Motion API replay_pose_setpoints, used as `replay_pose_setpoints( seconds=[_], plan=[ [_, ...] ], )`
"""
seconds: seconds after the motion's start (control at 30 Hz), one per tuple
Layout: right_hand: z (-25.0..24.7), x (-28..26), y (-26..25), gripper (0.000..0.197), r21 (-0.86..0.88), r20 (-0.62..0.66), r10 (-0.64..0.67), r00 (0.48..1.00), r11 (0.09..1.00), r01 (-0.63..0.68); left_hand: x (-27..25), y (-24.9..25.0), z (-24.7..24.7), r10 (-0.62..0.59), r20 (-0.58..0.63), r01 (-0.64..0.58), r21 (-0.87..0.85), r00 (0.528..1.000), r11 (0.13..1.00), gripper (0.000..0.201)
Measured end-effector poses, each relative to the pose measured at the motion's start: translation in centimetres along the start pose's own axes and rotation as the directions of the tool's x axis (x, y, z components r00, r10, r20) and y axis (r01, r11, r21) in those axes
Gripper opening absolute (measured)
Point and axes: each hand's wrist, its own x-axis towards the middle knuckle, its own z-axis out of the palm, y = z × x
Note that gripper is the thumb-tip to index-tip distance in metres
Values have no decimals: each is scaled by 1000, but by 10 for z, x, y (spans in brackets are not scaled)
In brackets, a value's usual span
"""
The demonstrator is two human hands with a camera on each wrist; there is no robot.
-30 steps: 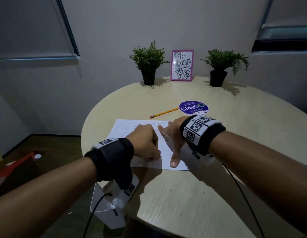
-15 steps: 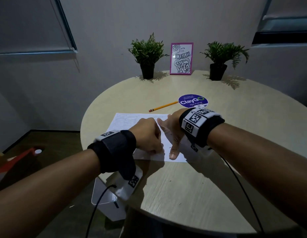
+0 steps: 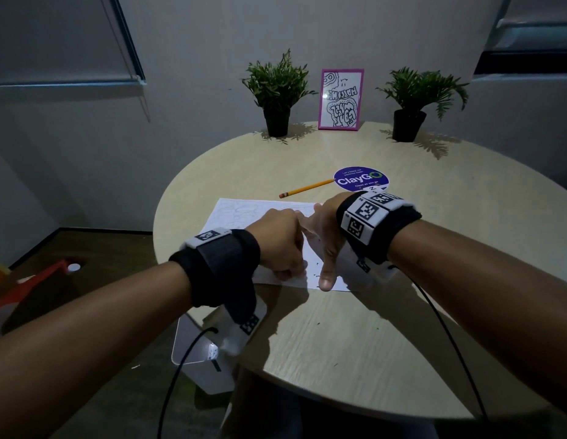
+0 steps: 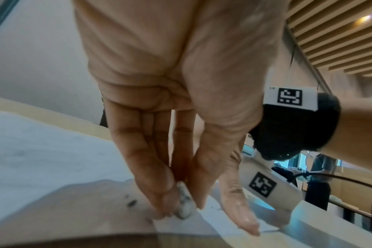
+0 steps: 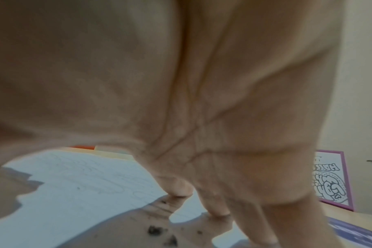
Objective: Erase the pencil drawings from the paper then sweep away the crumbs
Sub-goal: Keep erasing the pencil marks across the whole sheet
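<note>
Risk check, left to right. Left hand pinches a small worn eraser between thumb and fingertips, tip down on the paper near its front edge. The stub is tiny, so fingers could drag on the sheet and smear graphite. Dark crumbs lie beside the rubbing spot; rubbing over them probably streaks. Right hand lies flat with fingers spread, pinning the paper and holding nothing. If that pressure eases, the sheet likely buckles or tears. Faint pencil drawings remain farther back. Pencil lies beyond, clear of the work.
</note>
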Motion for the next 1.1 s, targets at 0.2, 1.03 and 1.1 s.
replay_pose_setpoints(
  seconds=[0.2, 1.03, 1.1],
  plan=[
    [1, 1, -1, 154, 17, 19, 18, 1000, 1000, -18, -4, -10, -8, -17, -28, 18, 46, 999, 999, 8],
    [3, 5, 3, 153, 46, 0, -8, 1000, 999, 8, 3, -12, -10, -85, 0, 85, 55, 996, 995, 17],
    [4, 2, 3, 152, 50, 9, -4, 1000, 999, 4, -2, -21, -15, -131, 19, 129, 89, 991, 988, 16]
  ],
)
